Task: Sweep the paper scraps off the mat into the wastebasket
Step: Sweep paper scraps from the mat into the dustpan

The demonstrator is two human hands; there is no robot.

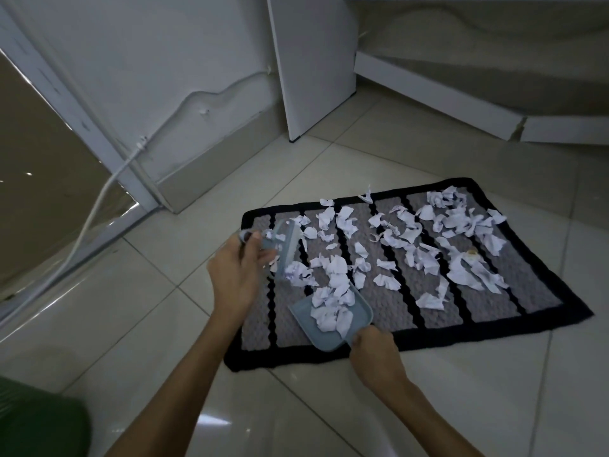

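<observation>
A grey mat (514, 288) with black stripes and a black border lies on the tiled floor. Many white paper scraps (458, 245) are strewn over it. My left hand (237, 268) grips a small light-blue brush (285, 250) at the mat's left part, with scraps beside its bristles. My right hand (374, 352) holds the handle of a light-blue dustpan (306, 311) that rests on the mat's near edge, with several scraps (329, 316) lying in it. A green wastebasket (36, 420) shows at the bottom left corner, only partly in view.
A white wall with a cable (108, 183) running down it stands at the left. A white cabinet panel (313, 67) stands behind the mat, and low white steps (461, 90) are at the back right. A small round tan object (472, 251) lies among the scraps.
</observation>
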